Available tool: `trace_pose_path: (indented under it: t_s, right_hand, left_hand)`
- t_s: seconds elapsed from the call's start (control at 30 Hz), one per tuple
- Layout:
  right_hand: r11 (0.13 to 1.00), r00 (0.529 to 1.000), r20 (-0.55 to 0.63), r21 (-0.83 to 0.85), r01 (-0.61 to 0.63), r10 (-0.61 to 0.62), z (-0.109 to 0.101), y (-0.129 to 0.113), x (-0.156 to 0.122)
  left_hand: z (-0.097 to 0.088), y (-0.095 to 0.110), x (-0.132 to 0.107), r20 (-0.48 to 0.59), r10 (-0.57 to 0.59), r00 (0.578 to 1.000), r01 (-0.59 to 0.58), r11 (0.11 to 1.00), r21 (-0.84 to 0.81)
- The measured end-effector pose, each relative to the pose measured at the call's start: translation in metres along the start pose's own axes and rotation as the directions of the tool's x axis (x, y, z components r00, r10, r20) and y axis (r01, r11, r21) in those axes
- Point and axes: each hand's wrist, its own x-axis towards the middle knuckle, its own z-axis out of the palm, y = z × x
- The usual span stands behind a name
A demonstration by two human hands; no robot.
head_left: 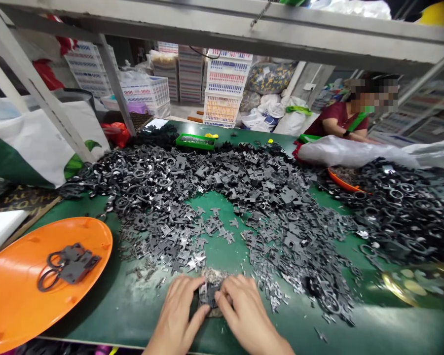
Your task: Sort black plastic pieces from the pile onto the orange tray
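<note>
At the near edge of the green table, my left hand (181, 308) grips a small black plastic part (208, 295) between thumb and fingers. My right hand (242, 308) has its fingers bent onto the same part from the right. The part rests on a worn, speckled block (213, 272), mostly hidden by the part and my hands. Loose small black pieces (185, 241) lie just beyond my hands. To the left, an orange tray (11, 291) holds a few black pieces with rings (72, 264).
A wide heap of black plastic parts (266, 182) spreads over the green table (133, 315). Farther back stands a green tray (195, 142) of small bits. Another heap with rings (395, 212) lies right. A metal shelf beam (222, 34) crosses above. A person (340, 116) sits across.
</note>
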Motion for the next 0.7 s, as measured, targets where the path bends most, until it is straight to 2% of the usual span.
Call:
trace_pose_path:
  t_s: [0.17, 0.37, 0.43, 0.57, 0.63, 0.7]
  right_hand:
    - [0.991, 0.996, 0.080, -0.132, -0.030, 0.041, -0.010, -0.002, 0.010]
    - [0.996, 0.977, 0.193, -0.021, -0.087, 0.090, -0.020, 0.003, 0.025]
    - [0.997, 0.978, 0.197, -0.001, -0.074, 0.073, -0.022, 0.006, 0.027]
    - [0.996, 0.975, 0.222, 0.081, -0.048, 0.030, -0.030, 0.013, 0.031]
    - [0.992, 0.981, 0.194, 0.115, -0.053, 0.030, -0.035, 0.015, 0.036]
    - [0.992, 0.988, 0.154, 0.119, -0.049, 0.031, -0.037, 0.012, 0.043]
  left_hand:
    - [-0.006, 0.005, 0.005, 0.099, 0.059, 0.993, -0.060, 0.998, 0.010]
    - [-0.009, 0.008, 0.013, 0.167, 0.043, 0.985, -0.050, 0.998, 0.036]
    - [-0.003, 0.009, 0.011, 0.133, 0.006, 0.991, -0.006, 1.000, 0.006]
    - [0.007, 0.009, 0.003, -0.004, -0.061, 0.998, 0.060, 0.993, -0.100]
    - [0.001, 0.005, 0.007, -0.042, -0.094, 0.995, 0.088, 0.989, -0.118]
    - [-0.013, -0.004, 0.021, -0.079, -0.157, 0.984, 0.151, 0.986, -0.076]
